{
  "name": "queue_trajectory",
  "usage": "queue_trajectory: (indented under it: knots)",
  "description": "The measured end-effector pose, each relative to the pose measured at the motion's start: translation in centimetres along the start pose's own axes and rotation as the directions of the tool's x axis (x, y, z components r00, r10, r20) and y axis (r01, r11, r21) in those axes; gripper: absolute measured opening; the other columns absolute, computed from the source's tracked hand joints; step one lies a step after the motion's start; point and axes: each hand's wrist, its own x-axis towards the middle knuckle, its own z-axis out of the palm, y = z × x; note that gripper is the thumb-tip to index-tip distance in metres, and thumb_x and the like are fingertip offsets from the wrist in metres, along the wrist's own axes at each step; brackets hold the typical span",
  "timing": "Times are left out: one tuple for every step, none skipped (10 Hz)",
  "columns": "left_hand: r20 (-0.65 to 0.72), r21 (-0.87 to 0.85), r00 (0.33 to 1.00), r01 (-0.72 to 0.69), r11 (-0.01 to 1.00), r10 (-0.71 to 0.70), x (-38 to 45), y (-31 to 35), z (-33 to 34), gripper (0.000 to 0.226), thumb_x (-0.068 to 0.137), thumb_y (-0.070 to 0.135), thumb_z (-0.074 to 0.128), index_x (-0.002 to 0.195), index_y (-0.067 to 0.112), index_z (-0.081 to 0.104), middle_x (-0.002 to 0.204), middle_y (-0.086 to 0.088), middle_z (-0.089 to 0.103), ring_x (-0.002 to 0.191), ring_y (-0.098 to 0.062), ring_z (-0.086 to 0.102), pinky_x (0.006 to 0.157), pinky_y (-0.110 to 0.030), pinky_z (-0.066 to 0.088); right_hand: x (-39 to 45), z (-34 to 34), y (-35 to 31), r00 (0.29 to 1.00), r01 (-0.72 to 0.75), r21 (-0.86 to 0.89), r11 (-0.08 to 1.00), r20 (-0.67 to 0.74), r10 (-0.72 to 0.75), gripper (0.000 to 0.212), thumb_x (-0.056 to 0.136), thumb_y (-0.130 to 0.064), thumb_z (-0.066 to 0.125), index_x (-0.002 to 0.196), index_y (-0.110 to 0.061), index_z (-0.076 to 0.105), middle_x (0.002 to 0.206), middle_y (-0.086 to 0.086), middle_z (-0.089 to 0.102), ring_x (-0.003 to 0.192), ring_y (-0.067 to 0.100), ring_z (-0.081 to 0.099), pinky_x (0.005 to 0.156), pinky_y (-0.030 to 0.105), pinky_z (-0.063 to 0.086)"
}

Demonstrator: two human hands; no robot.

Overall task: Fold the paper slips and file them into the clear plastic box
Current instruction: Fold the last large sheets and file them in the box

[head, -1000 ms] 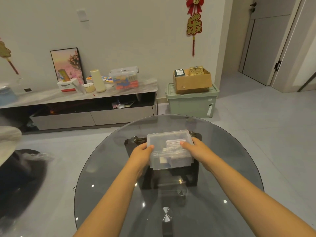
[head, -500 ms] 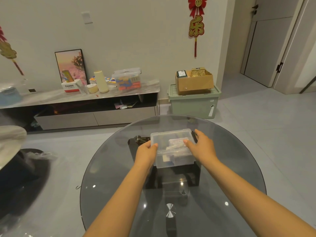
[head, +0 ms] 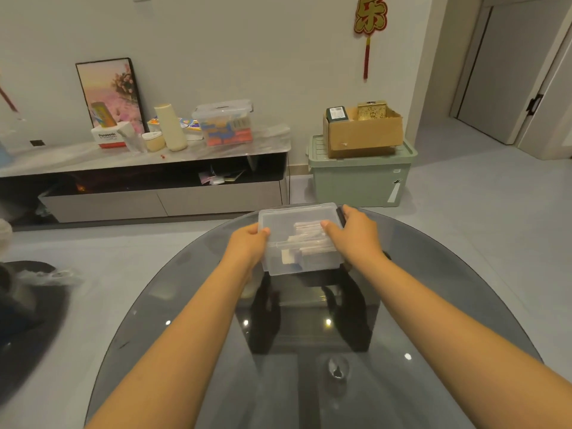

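A clear plastic box [head: 291,219] with its lid on sits toward the far edge of a round dark glass table [head: 448,305]. Folded paper slips [head: 308,239] show through the lid and walls, stacked in the right half. My left hand [head: 246,244] grips the box's left side, thumb on the lid. My right hand [head: 356,233] grips the right side, thumb on the lid and fingers over a dark latch at the far right corner.
Beyond the table stand a low TV cabinet [head: 154,193] with a storage bin, bottle and picture frame, and a green crate [head: 360,174] carrying a cardboard box [head: 362,134]. A dark seat [head: 28,308] lies at left. A door [head: 510,66] is at the far right.
Both hands have pushed the box away from me toward the table's far edge. My grip on its two sides is unchanged.
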Motion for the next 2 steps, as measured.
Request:
queue_trajectory:
  knots:
    - [-0.013,0.003,1.0,0.0,1.0,0.0,2.35,0.62,-0.19,0.032,0.099,0.017,0.041,0.126,0.016,0.058,0.118,-0.007,0.062,0.101,-0.025,0.06,0.091,-0.038,0.05,1.92,1.3,-0.47,1.0,-0.022,0.019,1.0,0.007,0.022,0.045,0.092,-0.031,0.056,0.13,-0.007,0.047,0.126,0.01,0.057,0.114,0.026,0.053,0.088,0.032,0.044]
    - [0.006,0.045,0.999,0.04,0.998,-0.04,2.64,1.31,0.33,0.032,0.1,0.015,0.036,0.124,0.015,0.057,0.118,-0.006,0.061,0.101,-0.025,0.058,0.086,-0.034,0.049,2.39,1.56,-1.07,0.996,-0.071,-0.054,0.996,0.047,0.073,0.062,0.094,-0.033,0.052,0.146,-0.01,0.028,0.135,0.012,0.051,0.123,0.03,0.047,0.095,0.037,0.042]
